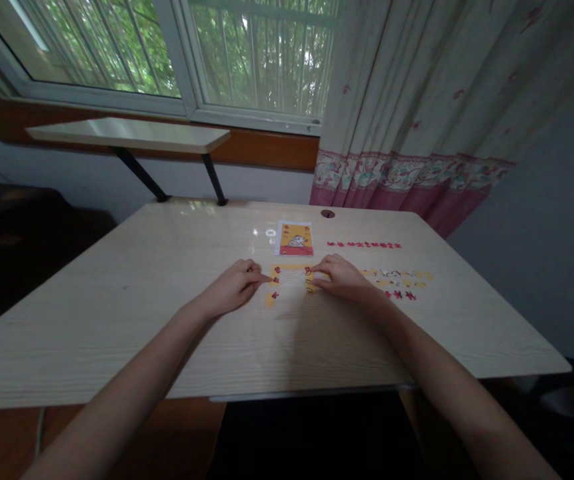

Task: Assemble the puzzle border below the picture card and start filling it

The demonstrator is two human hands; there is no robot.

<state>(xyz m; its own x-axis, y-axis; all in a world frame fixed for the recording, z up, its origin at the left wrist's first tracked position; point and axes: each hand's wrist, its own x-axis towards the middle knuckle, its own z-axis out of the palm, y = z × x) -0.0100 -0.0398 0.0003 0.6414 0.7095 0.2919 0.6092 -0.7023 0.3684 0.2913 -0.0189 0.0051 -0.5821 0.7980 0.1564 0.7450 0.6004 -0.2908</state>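
Observation:
A partly joined jigsaw puzzle (291,267) lies on the table, its yellow pieces with dark red drawings forming a top edge and two sides around bare wood. My left hand (237,285) rests at its left side, index finger stretched onto a piece and the other fingers curled. At the right side, my right hand (341,275) touches the edge pieces with index finger and thumb apart. A few yellow pieces (271,300) lie at the lower left, just below the left column. Above the puzzle is a picture card (297,240) showing a white animal on yellow and red.
To the right lie a row of red pieces (364,245), rows of yellow and white pieces (399,274), and a short red row (405,295), partly behind my right forearm. A raised shelf (131,133) stands at the table's back left. A curtain (391,170) hangs behind.

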